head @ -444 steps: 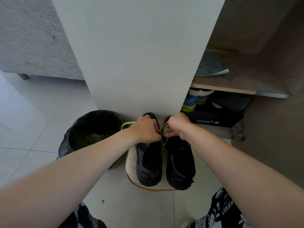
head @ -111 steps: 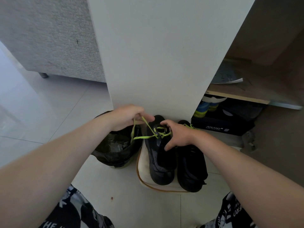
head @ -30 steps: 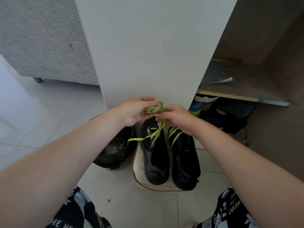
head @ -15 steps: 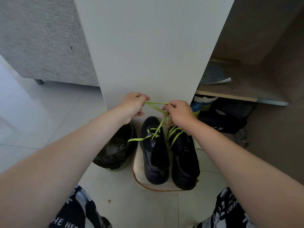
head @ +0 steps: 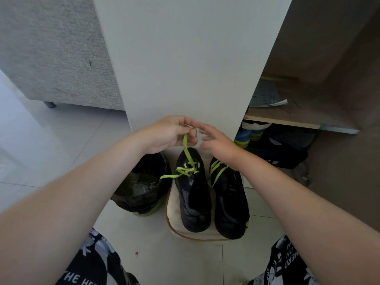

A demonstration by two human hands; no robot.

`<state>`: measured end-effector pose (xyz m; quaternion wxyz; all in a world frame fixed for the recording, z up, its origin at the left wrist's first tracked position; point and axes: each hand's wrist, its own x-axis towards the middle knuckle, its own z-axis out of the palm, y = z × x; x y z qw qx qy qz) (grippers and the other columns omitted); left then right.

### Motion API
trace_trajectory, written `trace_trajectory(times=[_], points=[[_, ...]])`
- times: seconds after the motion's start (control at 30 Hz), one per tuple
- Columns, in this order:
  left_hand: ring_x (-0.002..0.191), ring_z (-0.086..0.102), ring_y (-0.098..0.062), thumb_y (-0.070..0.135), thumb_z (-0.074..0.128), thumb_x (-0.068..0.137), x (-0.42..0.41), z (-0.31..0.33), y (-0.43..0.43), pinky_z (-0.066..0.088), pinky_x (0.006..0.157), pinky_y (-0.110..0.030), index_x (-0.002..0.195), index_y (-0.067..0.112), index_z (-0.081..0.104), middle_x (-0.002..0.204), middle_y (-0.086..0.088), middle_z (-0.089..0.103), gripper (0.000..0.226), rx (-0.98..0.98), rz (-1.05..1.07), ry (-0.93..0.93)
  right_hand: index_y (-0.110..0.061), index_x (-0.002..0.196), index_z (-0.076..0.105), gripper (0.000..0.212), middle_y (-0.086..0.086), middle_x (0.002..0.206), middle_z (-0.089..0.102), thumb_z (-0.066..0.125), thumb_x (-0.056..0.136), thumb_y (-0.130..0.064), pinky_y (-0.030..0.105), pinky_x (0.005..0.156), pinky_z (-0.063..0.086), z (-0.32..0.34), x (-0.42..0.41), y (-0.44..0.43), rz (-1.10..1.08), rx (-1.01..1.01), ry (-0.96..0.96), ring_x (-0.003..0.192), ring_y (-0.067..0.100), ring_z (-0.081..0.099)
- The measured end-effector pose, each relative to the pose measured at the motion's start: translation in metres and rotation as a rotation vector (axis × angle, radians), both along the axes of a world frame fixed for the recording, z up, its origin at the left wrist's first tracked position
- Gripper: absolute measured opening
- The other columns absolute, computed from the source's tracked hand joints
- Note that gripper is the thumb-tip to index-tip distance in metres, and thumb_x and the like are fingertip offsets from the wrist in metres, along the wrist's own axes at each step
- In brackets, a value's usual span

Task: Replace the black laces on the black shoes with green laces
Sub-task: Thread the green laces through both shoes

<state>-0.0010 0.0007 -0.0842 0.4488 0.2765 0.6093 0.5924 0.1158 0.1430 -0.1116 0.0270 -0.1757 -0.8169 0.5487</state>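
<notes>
Released by the right hand (head: pixel 219 144), now being held spread, the green lace (head: pixel 186 150) is being pinched as a loop by the left hand (head: pixel 167 134) fingers (head: pixel 186 120) above its black shoe (head: pixel 193 194), apparently for bow-tying.

Bare forearms (head: pixel 86 198), black-and-white printed shorts (head: pixel 92 266) with white lettering

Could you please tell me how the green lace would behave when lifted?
Probably floppy: the green lace curls into a loop where the left hand pinches it. Likely very light: its free end sticks out sideways from the shoe, barely sagging.
</notes>
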Motion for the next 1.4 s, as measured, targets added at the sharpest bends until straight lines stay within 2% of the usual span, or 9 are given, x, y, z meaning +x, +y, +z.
trace_trajectory(times=[0.13,0.2,0.37,0.47,0.57,0.73,0.9,1.17,1.4], points=[[0.05,0.051,-0.011,-0.007,0.042,0.098,0.006,0.005,0.003,0.052,0.053,-0.024,0.103,0.01,0.06,0.068,0.0,0.056,0.025,-0.038,-0.02,0.1,-0.003,0.107,0.068,0.013,0.01,0.091,0.073,0.061,0.098,-0.01,0.011,0.075,0.049,0.008,0.002,-0.004,-0.007,-0.116,0.075,0.083,0.01,0.069],[0.04,0.032,-0.008,-0.005,0.042,0.094,0.002,0.006,0.003,0.031,0.039,-0.018,0.102,0.012,0.061,0.06,0.003,0.05,0.026,-0.1,0.011,0.164,-0.005,0.098,0.064,0.009,0.005,0.065,0.066,0.058,0.1,-0.012,0.019,0.061,0.048,0.006,0.0,-0.003,-0.061,-0.145,0.097,0.054,0.009,0.063],[0.076,0.058,-0.011,0.034,0.058,0.095,-0.017,0.007,-0.003,0.04,0.068,-0.027,0.085,0.027,0.07,0.081,0.004,0.062,0.018,-0.376,0.087,0.989,-0.017,0.089,0.068,0.023,-0.006,0.055,0.038,0.051,0.103,-0.022,0.035,0.05,0.048,-0.001,-0.002,0.014,-0.132,0.001,-0.005,0.039,0.01,0.037],[0.095,0.059,-0.023,0.032,0.055,0.096,-0.032,0.0,-0.013,0.039,0.076,-0.03,0.084,0.024,0.069,0.091,0.0,0.063,0.021,-0.632,0.019,1.127,-0.02,0.089,0.069,0.032,0.003,0.062,0.043,0.043,0.106,-0.028,0.032,0.049,0.041,-0.002,0.007,0.019,-0.054,0.215,-0.187,0.039,0.019,0.041],[0.109,0.059,-0.027,0.024,0.06,0.092,-0.027,-0.015,-0.015,0.042,0.085,-0.028,0.106,0.02,0.071,0.112,-0.006,0.065,0.019,-0.835,-0.132,1.107,-0.02,0.09,0.069,0.034,0.001,0.057,0.043,0.041,0.106,-0.03,0.025,0.045,0.037,-0.003,0.013,0.013,0.032,0.316,-0.278,0.037,0.017,0.041],[0.098,0.058,-0.019,0.024,0.074,0.077,0.017,-0.036,0.003,0.044,0.077,-0.025,0.122,0.021,0.056,0.112,0.001,0.06,0.048,-0.642,-0.186,0.918,-0.016,0.067,0.05,0.034,0.004,0.064,0.048,0.045,0.099,-0.028,0.028,0.046,0.033,-0.007,0.005,-0.008,0.143,0.495,-0.408,0.053,0.019,0.046],[0.111,0.049,-0.023,0.062,0.081,0.059,0.038,-0.074,0.006,0.047,0.085,-0.035,0.127,0.018,0.044,0.12,-0.003,0.047,0.089,-0.853,-0.36,1.043,-0.014,0.105,0.054,0.041,0.007,0.096,0.062,0.075,0.076,-0.035,0.036,0.063,0.055,-0.024,0.011,-0.022,0.291,0.503,-0.645,0.084,0.023,0.064],[0.074,0.059,-0.015,0.052,0.05,0.086,0.053,-0.083,0.006,0.045,0.062,-0.028,0.079,0.022,0.058,0.079,0.003,0.061,0.032,-0.998,-0.346,1.048,-0.015,0.088,0.049,0.023,0.006,0.09,0.061,0.068,0.081,-0.027,0.031,0.054,0.043,-0.046,0.014,-0.019,0.17,0.525,-0.541,0.077,0.023,0.063],[0.059,0.068,-0.016,0.049,0.035,0.098,0.053,-0.089,0.002,0.051,0.058,-0.023,0.072,0.011,0.064,0.071,-0.005,0.073,0.055,-1.007,-0.288,0.718,-0.009,0.105,0.049,0.021,0.016,0.082,0.072,0.052,0.086,-0.016,0.031,0.057,0.048,-0.06,0.01,-0.016,0.149,0.484,-0.582,0.05,0.026,0.07]])
